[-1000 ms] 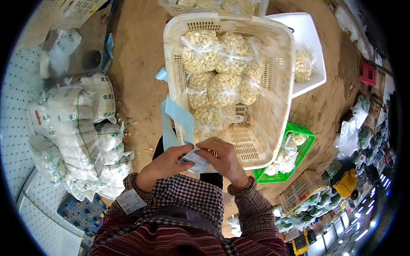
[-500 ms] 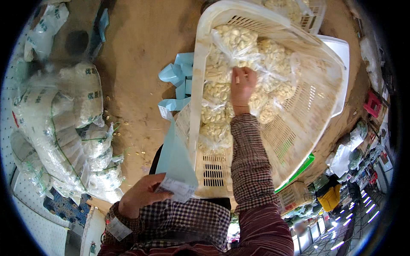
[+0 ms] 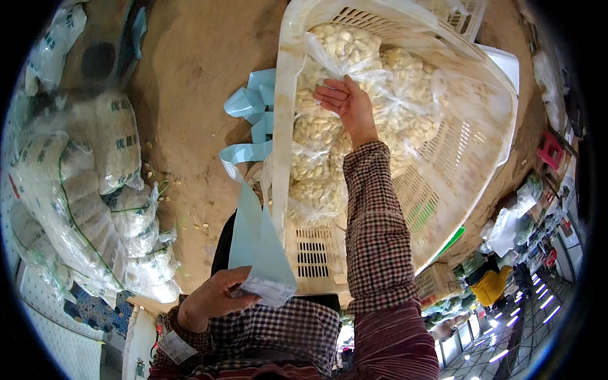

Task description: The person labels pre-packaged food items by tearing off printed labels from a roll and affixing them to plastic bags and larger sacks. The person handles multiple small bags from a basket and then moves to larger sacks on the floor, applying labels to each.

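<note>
My left hand (image 3: 218, 296) pinches the end of a long light-blue strip of label backing (image 3: 250, 234), with a white printed label (image 3: 269, 291) at its end. The strip runs up and folds loosely beside the crate. Above the large cream plastic crate (image 3: 315, 253), my right hand (image 3: 348, 104) is open, palm turned partly up and fingers spread over the bags. Nothing shows in it. Under it lie several tied clear bags of pale, peeled clove-like pieces (image 3: 316, 161). Another white label (image 3: 177, 347) is stuck on my left sleeve.
Big clear sacks of wrapped bundles (image 3: 82, 196) are piled at the left on the brown floor (image 3: 196, 82). A red plastic stool (image 3: 551, 151) stands at the right, with bags and cartons along that side. A second crate (image 3: 470, 19) is at the far right.
My right hand has lifted off the bag knot, its fingers opening and turning leftward. The left hand still holds the label strip, and the view has shifted slightly.
</note>
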{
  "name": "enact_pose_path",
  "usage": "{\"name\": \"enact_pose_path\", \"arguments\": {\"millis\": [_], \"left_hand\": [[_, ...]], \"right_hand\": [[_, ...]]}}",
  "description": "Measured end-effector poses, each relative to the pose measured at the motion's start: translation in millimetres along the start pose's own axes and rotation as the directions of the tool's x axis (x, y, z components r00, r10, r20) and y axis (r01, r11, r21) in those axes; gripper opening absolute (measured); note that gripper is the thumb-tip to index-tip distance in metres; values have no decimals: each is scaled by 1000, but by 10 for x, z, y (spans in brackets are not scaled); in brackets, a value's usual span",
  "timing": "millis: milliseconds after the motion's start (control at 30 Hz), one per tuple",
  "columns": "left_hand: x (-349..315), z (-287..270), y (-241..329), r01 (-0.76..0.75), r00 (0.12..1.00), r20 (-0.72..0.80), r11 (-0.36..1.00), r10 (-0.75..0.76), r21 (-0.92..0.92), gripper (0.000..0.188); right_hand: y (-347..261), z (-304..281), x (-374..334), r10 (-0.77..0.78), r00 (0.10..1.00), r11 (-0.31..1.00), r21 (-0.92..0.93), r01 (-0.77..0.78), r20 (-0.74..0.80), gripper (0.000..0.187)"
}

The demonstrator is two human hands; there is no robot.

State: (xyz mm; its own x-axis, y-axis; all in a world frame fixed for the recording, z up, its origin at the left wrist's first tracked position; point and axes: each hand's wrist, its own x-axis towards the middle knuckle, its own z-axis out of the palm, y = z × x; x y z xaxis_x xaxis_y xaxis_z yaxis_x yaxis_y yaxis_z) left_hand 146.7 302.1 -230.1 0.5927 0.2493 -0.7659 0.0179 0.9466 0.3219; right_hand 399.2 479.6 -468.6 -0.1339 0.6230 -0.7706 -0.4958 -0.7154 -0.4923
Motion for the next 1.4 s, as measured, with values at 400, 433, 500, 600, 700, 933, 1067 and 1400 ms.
{"name": "enact_pose_path", "arguments": {"millis": [400,433,500,600,700,933,1067,1400], "left_hand": [[50,191,172,-58,947,-318,997,36,-59,35],[96,209,121,-185,917,-360,983,174,3,35],[144,299,201,-258,895,-373,966,247,22,33],[201,383,144,-407,849,-353,912,394,39,33],[155,609,127,-453,836,-293,885,464,109,34],[-150,1209,154,-502,796,-270,840,542,207,33],[-242,1487,123,-503,813,-212,838,542,213,23],[-150,1909,-64,-444,853,-124,831,506,336,16]], "right_hand": [[-155,28,169,-654,711,-487,-863,-132,260,20],[-195,-27,176,-567,792,-535,-832,-146,225,18],[-100,-210,146,-552,798,-221,-965,139,241,16],[-223,59,-194,-74,996,688,-725,16,-49,16],[-284,207,-821,18,994,996,-90,-8,111,19],[-440,-201,-3199,-331,943,885,351,307,11,27],[-590,-989,-4896,-402,905,698,594,401,-139,19],[558,-2957,-6633,-174,560,758,253,601,-810,14]]}}
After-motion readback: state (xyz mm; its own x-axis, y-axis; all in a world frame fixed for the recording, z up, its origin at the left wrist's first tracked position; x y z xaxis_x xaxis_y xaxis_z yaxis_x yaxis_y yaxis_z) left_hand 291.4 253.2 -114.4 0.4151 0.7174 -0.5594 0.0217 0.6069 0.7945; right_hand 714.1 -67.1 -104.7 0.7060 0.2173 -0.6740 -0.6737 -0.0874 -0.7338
